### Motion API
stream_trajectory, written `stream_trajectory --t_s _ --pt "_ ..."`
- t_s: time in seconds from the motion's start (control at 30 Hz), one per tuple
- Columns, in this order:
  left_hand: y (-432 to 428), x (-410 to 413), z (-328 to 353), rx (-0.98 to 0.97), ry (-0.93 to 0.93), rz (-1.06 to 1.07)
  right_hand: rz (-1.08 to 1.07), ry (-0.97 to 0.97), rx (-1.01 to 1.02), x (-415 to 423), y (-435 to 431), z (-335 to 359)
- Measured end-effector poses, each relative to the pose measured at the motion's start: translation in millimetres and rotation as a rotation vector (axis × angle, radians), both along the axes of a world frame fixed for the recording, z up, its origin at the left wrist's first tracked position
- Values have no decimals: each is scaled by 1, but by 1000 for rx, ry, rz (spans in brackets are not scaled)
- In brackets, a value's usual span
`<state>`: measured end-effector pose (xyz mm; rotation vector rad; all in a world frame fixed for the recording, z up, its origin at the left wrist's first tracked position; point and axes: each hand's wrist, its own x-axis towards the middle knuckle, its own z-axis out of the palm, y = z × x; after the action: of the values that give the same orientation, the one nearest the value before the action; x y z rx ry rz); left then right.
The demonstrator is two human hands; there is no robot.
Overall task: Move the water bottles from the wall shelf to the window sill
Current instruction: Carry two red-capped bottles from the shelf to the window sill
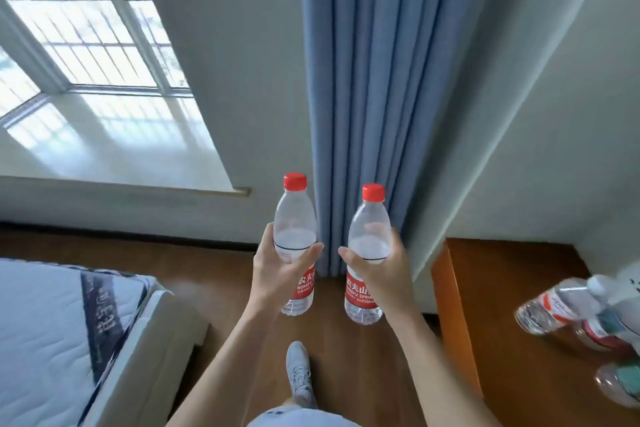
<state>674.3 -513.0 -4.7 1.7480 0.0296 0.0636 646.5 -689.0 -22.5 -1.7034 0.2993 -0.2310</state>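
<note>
My left hand [277, 267] grips a clear water bottle [295, 218] with a red cap and red label, held upright. My right hand [384, 270] grips a second, matching water bottle [367, 232], also upright. Both bottles are partly filled and hang in the air in front of me, side by side, before the blue curtain [374, 80]. The white window sill [114, 142] lies up and to the left, sunlit and bare. An orange wooden shelf [512, 322] at the right carries more water bottles [554, 308] lying on their sides.
A bed with a white mattress [52, 340] fills the lower left. Brown wooden floor [214, 274] runs between bed and shelf, with my white shoe [299, 374] on it. The window [86, 42] stands behind the sill.
</note>
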Motion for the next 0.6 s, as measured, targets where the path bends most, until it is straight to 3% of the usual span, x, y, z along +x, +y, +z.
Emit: stream_trajectory --t_s 0.33,0.6 --pt "128 3 -10 67 -3 365 381 -43 -92 64 132 -6" --pt "225 73 -24 67 13 532 490 -28 -130 157 234 -13"
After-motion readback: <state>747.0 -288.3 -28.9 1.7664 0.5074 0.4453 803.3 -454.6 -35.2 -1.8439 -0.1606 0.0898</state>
